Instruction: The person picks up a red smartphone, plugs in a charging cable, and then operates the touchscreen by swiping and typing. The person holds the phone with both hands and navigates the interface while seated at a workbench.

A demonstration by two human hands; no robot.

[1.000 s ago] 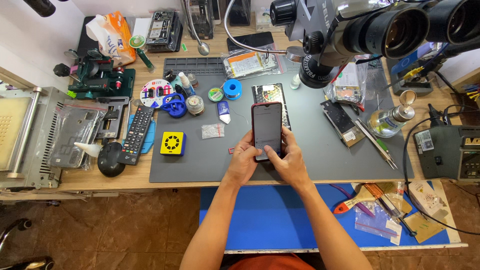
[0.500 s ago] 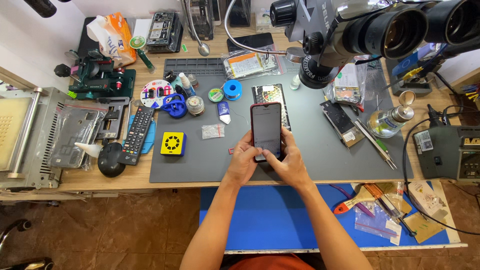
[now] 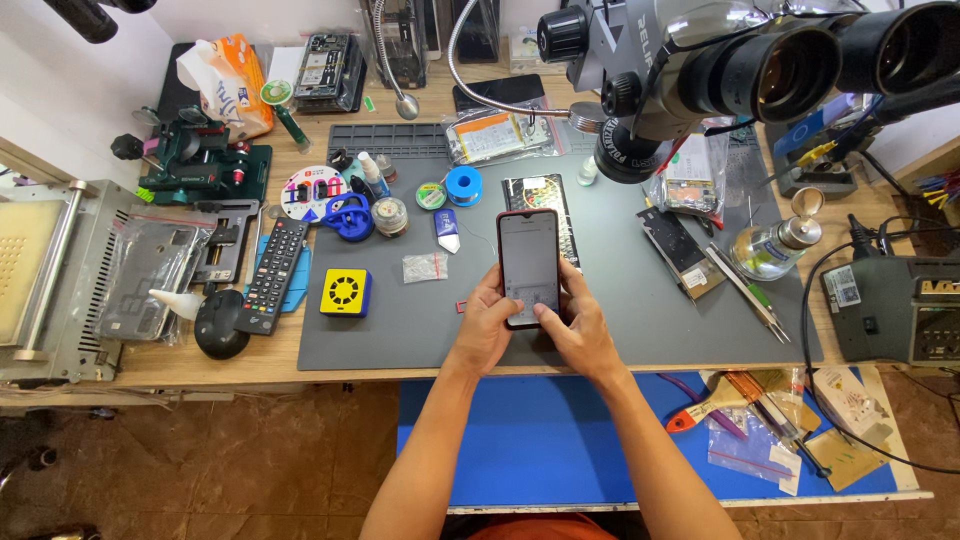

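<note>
Centre of frame: a smartphone point(image 3: 529, 265) with a lit, pale grey screen, upright in portrait. Upper left: an orange and white tissue pack point(image 3: 225, 82). Upper centre: a clear bag point(image 3: 490, 135) with an orange and white label. Left of the phone: a small clear packet point(image 3: 424, 266). Right edge: a white label point(image 3: 843, 286) on a dark grey unit point(image 3: 900, 310).

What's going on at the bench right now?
A person holds a phone over the grey mat, screen lit and facing up. The left hand grips its lower left edge; the right hand supports the right side, thumb on the screen. A remote control and a yellow box lie to the left.
</note>
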